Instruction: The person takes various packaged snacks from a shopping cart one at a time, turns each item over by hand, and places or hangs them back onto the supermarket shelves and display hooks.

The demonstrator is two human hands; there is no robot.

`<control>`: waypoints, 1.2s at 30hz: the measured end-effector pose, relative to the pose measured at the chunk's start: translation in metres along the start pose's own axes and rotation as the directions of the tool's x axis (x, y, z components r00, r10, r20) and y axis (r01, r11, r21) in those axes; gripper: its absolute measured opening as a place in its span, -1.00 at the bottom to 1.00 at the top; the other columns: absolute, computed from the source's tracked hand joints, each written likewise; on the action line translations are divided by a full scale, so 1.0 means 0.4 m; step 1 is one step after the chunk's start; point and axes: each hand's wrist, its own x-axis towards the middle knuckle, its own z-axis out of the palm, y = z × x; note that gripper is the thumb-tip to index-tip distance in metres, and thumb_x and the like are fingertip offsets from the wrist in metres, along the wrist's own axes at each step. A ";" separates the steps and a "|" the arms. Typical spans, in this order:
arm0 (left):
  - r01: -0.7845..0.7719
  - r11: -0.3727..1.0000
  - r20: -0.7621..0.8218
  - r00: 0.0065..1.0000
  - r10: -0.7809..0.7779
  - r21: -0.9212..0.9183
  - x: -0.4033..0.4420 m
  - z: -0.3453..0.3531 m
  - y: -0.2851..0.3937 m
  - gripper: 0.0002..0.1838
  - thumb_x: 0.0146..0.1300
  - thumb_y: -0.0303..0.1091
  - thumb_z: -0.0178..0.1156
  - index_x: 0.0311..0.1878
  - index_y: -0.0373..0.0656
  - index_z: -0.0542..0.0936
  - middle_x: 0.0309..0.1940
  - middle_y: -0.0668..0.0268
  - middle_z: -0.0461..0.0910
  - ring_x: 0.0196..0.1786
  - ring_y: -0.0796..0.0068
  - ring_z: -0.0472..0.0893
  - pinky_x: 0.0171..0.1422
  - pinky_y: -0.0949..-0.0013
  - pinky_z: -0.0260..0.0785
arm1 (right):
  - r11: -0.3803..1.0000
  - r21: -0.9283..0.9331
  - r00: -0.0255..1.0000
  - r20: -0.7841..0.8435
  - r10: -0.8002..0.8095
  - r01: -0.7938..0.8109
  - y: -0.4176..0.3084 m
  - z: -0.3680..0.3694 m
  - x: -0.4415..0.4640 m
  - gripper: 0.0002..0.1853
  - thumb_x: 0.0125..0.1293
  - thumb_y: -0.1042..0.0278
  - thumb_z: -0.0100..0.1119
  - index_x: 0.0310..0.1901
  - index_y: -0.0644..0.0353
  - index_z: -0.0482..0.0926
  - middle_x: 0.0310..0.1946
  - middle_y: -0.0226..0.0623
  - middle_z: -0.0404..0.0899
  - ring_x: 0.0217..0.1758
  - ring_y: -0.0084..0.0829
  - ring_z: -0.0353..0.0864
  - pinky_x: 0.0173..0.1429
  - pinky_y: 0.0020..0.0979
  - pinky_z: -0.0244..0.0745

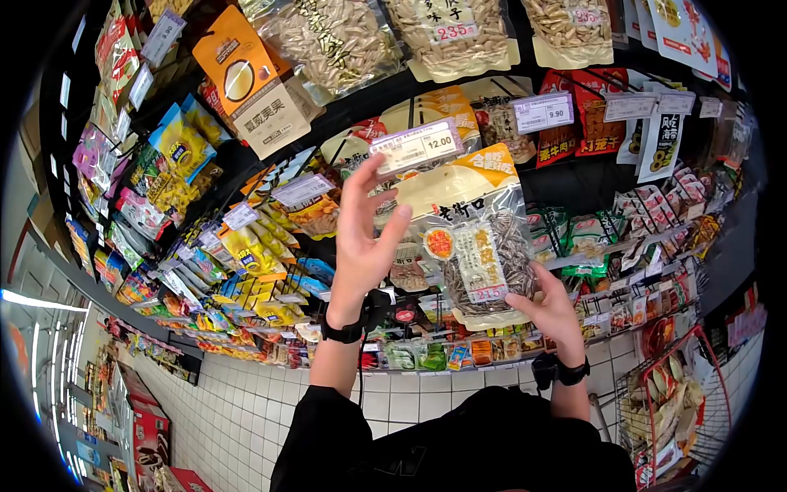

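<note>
A bag of dark striped seeds (489, 246) is held at its lower right edge by the right hand (548, 310); the left hand (369, 234) is raised, fingers spread, near the 12.00 price tag (416, 148), among shelves of packaged snacks (262, 254)

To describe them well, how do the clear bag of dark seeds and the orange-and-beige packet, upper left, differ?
The clear bag shows dark seeds; the orange packet looks opaque. The right hand holds the bag; no hand touches the packet. Both carry print.
</note>
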 end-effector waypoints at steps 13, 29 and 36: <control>-0.036 0.995 -0.015 0.999 0.037 0.097 0.041 -0.031 0.033 -0.38 0.33 -0.52 0.06 0.45 -0.28 0.19 0.18 0.13 0.37 0.24 0.36 0.39 0.29 0.25 0.34 | 0.991 -0.010 0.989 0.061 -0.135 0.136 -0.055 0.036 0.029 -0.28 0.15 0.37 0.43 0.28 0.46 0.29 0.10 -0.10 0.53 0.16 -0.42 0.49 0.25 -0.41 0.36; -0.050 0.997 0.041 0.998 0.048 0.052 0.026 -0.043 0.033 -0.32 0.31 -0.50 0.06 0.49 -0.28 0.11 0.27 0.10 0.32 0.27 0.29 0.38 0.29 0.22 0.32 | 0.992 -0.026 0.993 0.014 -0.121 0.121 -0.001 0.048 0.068 -0.24 0.16 0.34 0.44 0.30 0.51 0.27 0.03 -0.07 0.57 0.06 -0.44 0.54 0.15 -0.42 0.44; -0.039 0.998 0.043 0.998 0.038 0.041 0.027 -0.044 0.026 -0.31 0.30 -0.50 0.06 0.48 -0.28 0.11 0.27 0.09 0.32 0.27 0.29 0.38 0.29 0.21 0.32 | 0.989 -0.090 0.993 -0.027 -0.117 0.114 0.008 0.047 0.075 -0.22 0.15 0.30 0.44 0.30 0.51 0.26 0.07 -0.06 0.55 0.09 -0.42 0.53 0.20 -0.41 0.41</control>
